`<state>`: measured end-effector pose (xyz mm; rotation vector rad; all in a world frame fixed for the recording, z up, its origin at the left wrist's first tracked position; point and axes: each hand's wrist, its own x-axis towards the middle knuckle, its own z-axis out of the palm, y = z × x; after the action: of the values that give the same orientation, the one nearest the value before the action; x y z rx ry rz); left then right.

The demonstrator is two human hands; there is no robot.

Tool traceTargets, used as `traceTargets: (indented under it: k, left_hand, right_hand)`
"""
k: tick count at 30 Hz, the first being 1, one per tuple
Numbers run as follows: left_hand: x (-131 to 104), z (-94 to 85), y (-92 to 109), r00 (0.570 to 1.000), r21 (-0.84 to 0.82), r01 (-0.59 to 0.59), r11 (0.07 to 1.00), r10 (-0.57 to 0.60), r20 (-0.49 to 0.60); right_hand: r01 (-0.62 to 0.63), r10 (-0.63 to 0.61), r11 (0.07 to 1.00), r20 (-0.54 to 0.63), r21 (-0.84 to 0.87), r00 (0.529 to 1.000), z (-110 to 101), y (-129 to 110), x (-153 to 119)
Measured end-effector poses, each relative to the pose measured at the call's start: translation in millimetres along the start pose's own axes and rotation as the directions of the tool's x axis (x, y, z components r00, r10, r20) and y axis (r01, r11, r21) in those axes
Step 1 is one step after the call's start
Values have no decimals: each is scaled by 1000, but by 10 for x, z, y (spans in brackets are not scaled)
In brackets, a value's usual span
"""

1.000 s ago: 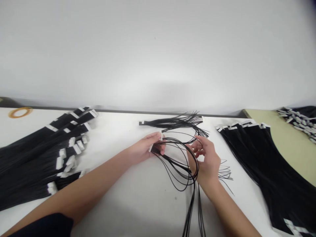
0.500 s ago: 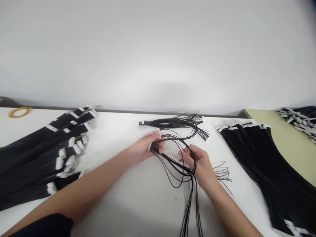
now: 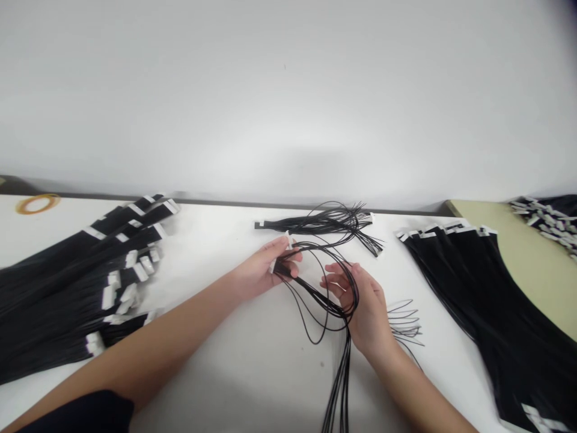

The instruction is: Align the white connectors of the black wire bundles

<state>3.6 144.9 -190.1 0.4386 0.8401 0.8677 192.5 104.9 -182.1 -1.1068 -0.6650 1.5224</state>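
Note:
My left hand [image 3: 259,270] grips a black wire harness by its white connectors. One small white connector [image 3: 289,240] stands up at the thumb tip, and another white connector [image 3: 273,266] shows below, against the palm. From them the black wires [image 3: 315,296] loop to the right and then hang down toward the front edge of the view. At the right of the loop is my right hand [image 3: 367,307], fingers parted and slightly curled, with wires passing in front of the palm. It is not closed on them.
Behind the hands lies another black wire bundle [image 3: 311,224]. Stacks of black cables with white connectors cover the left [image 3: 49,288] and right [image 3: 478,288]. Loose thin wire ends [image 3: 406,322] rest beside my right wrist. A yellow-orange ring [image 3: 37,204] lies far left.
My right hand has turned and its fingers have spread from a more closed pose. The hanging wires have shifted left and drawn together. My left hand has barely moved.

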Motion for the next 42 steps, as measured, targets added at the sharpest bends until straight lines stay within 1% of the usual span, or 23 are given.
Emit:
traceTargets:
  k: [4,6,7,9,11,13,16,19,23,25,29,35,39,42]
  left_hand:
    - [-14,-9,2,1000,0,-4,1000,4,29]
    - [-21,-17,-4,998,4,-14,1000,14,64]
    - [-24,-19,-8,996,5,-20,1000,19,84]
    - [-32,-21,-13,993,9,-27,1000,26,117]
    - [-41,-19,-14,990,12,-26,1000,24,136]
    - [-49,-17,-10,988,23,-17,1000,13,154]
    - [-58,-17,-1,979,67,-13,998,-1,205]
    - [-58,-20,2,973,94,-21,995,-1,232]
    - [-51,-23,-2,971,71,-17,997,0,239]
    - [-47,-23,-5,970,52,-16,998,3,244]
    - [-43,-20,-9,967,36,-15,999,6,255]
    - [-48,-11,-14,971,57,-7,998,-7,238]
    - [-46,-8,-24,979,87,7,996,-25,205]
    - [-46,-6,-33,979,118,3,993,-27,202]
  right_hand:
    - [49,-48,999,84,-1,995,-4,-2,-18]
    - [72,-69,997,99,-30,993,-5,4,-27]
    - [82,-74,993,99,-81,992,-4,12,-31]
    - [117,-90,964,122,-240,988,3,38,-38]
    - [187,-122,891,179,-414,976,17,71,-45]
    - [274,-157,792,250,-546,955,37,97,-55]
    - [371,-192,669,332,-644,923,62,109,-70]
    - [410,-192,614,376,-674,906,69,96,-78]
    - [432,-145,578,434,-692,889,67,77,-78]
    - [447,-150,559,445,-699,883,67,74,-79]
    - [505,-215,493,463,-709,860,60,89,-84]
    - [636,-360,315,531,-705,767,44,121,-86]
    - [668,-401,235,555,-706,729,65,99,-95]
    - [676,-432,169,563,-717,705,62,102,-101]
